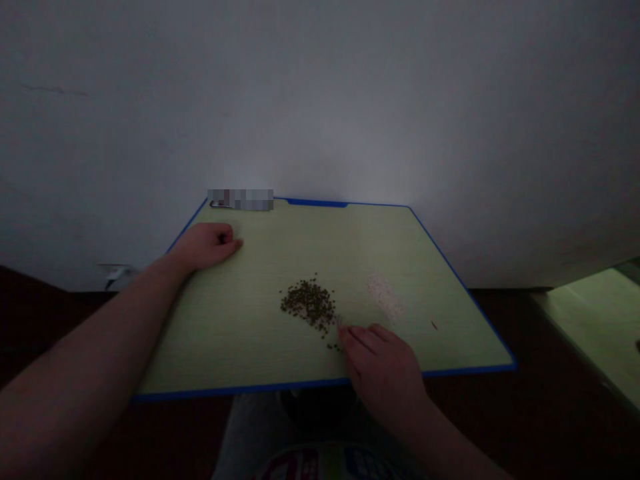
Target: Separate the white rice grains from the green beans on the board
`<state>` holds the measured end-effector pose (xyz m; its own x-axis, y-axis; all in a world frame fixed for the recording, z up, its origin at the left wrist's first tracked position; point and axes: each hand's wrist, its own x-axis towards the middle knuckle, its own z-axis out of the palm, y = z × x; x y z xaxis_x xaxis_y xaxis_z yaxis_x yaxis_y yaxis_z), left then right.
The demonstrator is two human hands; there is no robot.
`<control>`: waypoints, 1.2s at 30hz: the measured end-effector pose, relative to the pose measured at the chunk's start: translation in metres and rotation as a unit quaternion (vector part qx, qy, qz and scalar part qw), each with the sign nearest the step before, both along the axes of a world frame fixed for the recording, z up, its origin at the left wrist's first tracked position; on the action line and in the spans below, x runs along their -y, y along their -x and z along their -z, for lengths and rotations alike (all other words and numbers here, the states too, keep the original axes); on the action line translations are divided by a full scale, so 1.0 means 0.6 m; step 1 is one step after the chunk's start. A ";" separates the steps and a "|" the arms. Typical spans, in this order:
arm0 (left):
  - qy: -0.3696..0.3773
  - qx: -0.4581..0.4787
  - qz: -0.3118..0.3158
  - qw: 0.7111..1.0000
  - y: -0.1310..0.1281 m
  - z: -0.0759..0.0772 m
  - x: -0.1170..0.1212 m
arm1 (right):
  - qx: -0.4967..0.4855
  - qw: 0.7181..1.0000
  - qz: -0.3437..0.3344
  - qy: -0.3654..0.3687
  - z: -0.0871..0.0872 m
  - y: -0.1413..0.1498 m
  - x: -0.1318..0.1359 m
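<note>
Right hand (383,370) lies half open at lower centre, holding nothing visible, just beside a pile of dark seeds (309,303) on a blue-edged green cutting board (240,333). Left hand (206,245) rests curled and empty, upper left. Pale grains (384,297) lie right of the seeds.

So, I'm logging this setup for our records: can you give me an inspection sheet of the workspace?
surface: green cutting board with a blue rim.
job's things: heap of small dark green seeds, a few strays toward the near edge; pale patch of fine white grains to its right.
clutter: reddish-brown speck; clip at the far edge, partly blurred out.
grippers: left hand rests loosely curled on the board; right hand lies beside the heap, grip unclear.
cables: none clearly seen; small white fitting by the wall, too dim to tell.
surroundings: pale wall; another green surface at right.
</note>
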<state>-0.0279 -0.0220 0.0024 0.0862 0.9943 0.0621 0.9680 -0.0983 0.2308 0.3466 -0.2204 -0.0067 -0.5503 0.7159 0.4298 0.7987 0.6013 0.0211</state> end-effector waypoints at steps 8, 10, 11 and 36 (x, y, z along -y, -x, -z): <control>-0.003 0.001 0.008 1.000 -0.004 -0.006 0.004 | 0.040 0.994 0.087 0.048 -0.004 -0.012 -0.048; -0.007 0.004 0.011 1.000 -0.005 -0.007 0.005 | 0.031 0.991 0.123 0.050 -0.007 -0.022 -0.059; -0.010 0.005 0.011 1.000 -0.006 -0.007 0.005 | 0.020 0.989 0.136 0.048 -0.009 -0.028 -0.062; 0.005 -0.003 0.005 1.000 -0.005 -0.009 0.003 | -0.147 0.969 0.154 0.130 -0.063 -0.056 -0.099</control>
<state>-0.0247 -0.0241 0.0076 0.0974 0.9939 0.0523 0.9682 -0.1068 0.2263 0.3805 -0.1609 0.0312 -0.1756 0.9315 0.3186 0.8897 0.2887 -0.3537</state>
